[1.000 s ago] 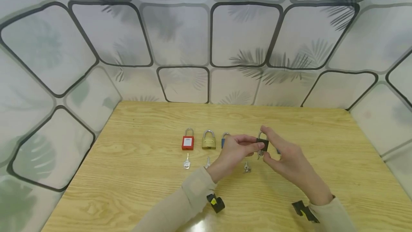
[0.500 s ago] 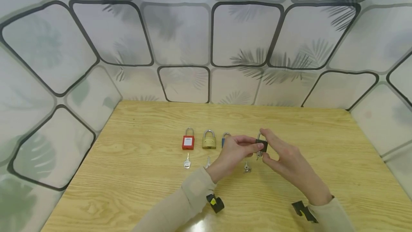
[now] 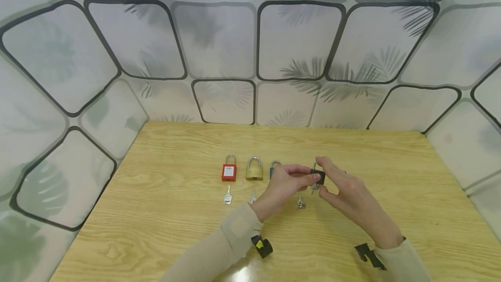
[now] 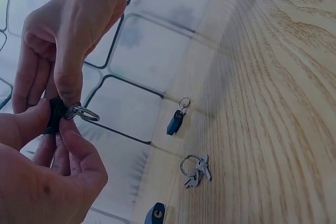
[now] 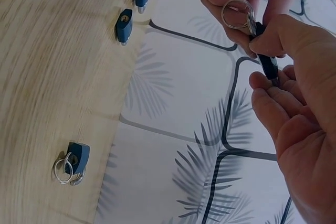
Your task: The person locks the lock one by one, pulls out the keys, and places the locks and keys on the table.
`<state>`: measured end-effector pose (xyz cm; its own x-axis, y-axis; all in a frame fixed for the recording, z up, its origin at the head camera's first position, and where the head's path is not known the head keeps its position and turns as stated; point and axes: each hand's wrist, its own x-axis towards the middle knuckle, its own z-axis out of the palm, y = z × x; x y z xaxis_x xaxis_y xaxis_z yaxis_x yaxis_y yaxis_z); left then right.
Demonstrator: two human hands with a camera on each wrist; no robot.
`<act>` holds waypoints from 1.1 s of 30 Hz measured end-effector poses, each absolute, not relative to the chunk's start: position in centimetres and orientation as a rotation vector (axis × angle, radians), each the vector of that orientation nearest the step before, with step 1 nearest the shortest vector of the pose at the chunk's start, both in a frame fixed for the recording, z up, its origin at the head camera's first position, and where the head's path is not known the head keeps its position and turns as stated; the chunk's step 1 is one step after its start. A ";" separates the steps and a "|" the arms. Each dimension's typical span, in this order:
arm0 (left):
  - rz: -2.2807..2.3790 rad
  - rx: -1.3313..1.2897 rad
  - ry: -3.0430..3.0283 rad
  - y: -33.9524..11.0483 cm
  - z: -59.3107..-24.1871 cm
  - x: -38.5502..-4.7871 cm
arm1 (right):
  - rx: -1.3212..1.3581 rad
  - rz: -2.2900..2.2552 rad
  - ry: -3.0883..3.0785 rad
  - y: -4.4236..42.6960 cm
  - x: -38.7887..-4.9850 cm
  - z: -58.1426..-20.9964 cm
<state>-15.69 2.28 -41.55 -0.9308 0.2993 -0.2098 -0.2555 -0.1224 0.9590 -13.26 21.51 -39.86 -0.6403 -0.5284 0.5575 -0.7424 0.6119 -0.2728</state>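
My left hand (image 3: 285, 186) pinches the body of a small black padlock (image 3: 318, 178) above the table. My right hand (image 3: 354, 197) holds the same padlock, a finger at the top of the silver shackle (image 3: 314, 165) and the thumb at the lower end. A key with a ring (image 4: 83, 113) sits at the padlock's keyhole end in the left wrist view. That ring (image 5: 224, 15) also hangs off the padlock in the right wrist view. Whether the shackle is locked, I cannot tell.
On the wooden table (image 3: 176, 212) stand a red padlock (image 3: 228, 172), a brass padlock (image 3: 254, 172) and a blue padlock (image 3: 272, 172) partly behind the left hand. Loose keys (image 3: 228, 195) lie in front. Another blue padlock (image 5: 79, 157) carries a key and rings. Patterned cloth walls (image 3: 219, 42) surround the table.
The right hand and the black padlock have shifted very slightly left and down. Both hands keep their hold; the things on the table stay put.
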 end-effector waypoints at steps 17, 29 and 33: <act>2.044 0.121 1.890 2.3 -41.4 -15.9 | 1.050 0.683 -2.338 21.7 -13.4 -39.8; 1.956 0.212 1.963 2.0 -41.3 -16.2 | 1.039 0.643 -2.299 21.7 -13.5 -40.0; 1.971 0.180 1.952 1.9 -41.0 -16.2 | 0.936 0.636 -2.322 21.8 -13.3 -40.3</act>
